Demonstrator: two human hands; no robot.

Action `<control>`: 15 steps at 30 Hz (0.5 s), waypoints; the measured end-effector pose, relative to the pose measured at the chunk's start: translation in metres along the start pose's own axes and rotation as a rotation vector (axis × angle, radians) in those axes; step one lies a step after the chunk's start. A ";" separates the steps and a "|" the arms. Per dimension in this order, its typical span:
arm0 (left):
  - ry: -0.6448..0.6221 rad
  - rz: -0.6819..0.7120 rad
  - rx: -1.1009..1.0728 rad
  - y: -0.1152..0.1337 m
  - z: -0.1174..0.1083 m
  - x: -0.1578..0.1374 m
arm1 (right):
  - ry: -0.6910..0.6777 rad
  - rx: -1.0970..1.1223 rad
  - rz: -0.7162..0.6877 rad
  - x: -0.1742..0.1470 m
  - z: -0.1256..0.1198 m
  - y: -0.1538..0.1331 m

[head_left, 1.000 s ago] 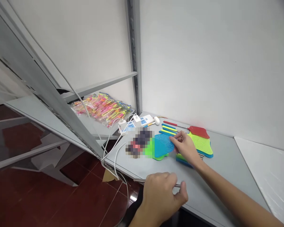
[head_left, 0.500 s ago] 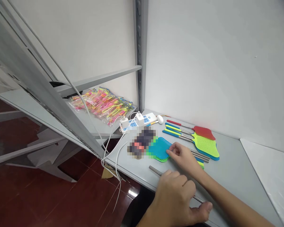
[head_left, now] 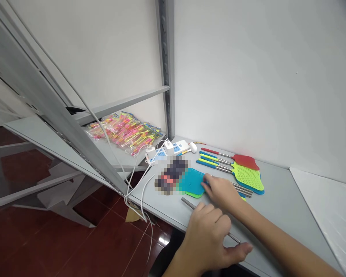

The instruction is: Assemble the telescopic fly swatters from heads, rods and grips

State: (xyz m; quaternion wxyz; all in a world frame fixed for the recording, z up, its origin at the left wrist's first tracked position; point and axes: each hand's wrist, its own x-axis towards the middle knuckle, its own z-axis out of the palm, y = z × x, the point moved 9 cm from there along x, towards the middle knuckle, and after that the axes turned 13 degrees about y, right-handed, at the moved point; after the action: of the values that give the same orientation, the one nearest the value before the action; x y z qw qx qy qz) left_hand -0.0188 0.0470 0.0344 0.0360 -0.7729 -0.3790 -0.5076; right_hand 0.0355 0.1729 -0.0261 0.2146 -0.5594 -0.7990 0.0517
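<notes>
My left hand (head_left: pixel 209 232) is closed around a thin metal rod (head_left: pixel 188 203), whose two ends stick out on either side; the thumb points off to the right. Beyond it, my right hand (head_left: pixel 223 192) pinches the right edge of a blue fly swatter head (head_left: pixel 193 180) between thumb and fingers. A green swatter head (head_left: pixel 194 195) peeks out under the blue one. Several more metal rods (head_left: pixel 243 189) lie partly hidden behind my right hand. Farther back, fly swatters with a red head (head_left: pixel 246 161) and a yellow-green head (head_left: pixel 248 176) lie side by side, handles to the left.
A blurred-out patch (head_left: pixel 173 175) covers something left of the blue head. Behind it are a white power strip (head_left: pixel 184 145) with chargers, and white cables hanging over the table edge. Bagged colourful items (head_left: pixel 127 130) lie on the shelf beyond a grey metal post (head_left: pixel 165 69).
The view has shifted slightly. My right thumb and fingers have closed in a little at the blue head's edge. My left hand has moved slightly left, still around the rod.
</notes>
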 end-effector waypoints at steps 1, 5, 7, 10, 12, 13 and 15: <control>0.009 0.005 -0.017 0.002 -0.001 0.002 | 0.011 -0.038 -0.016 0.000 0.000 -0.001; 0.121 0.038 -0.135 0.012 -0.011 0.014 | 0.038 -0.104 -0.094 -0.008 -0.015 -0.008; 0.181 -0.001 -0.288 0.013 -0.014 0.018 | 0.056 -0.027 -0.175 -0.018 -0.033 -0.017; 0.221 -0.181 -0.616 0.009 -0.007 0.022 | 0.063 0.204 -0.366 -0.043 -0.066 -0.034; 0.290 -0.321 -0.825 0.006 -0.005 0.024 | 0.030 0.320 -0.434 -0.060 -0.080 -0.039; 0.346 -0.402 -0.934 0.004 -0.005 0.025 | 0.012 0.355 -0.435 -0.067 -0.084 -0.038; 0.469 -0.603 -1.189 -0.004 -0.002 0.025 | 0.002 0.397 -0.404 -0.078 -0.088 -0.031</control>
State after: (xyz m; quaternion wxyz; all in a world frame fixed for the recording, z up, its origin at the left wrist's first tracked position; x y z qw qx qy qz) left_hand -0.0176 0.0629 0.0543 -0.4537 -0.3933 -0.2173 -0.7696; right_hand 0.0659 0.0760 0.0405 0.3265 -0.3358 -0.8684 0.1629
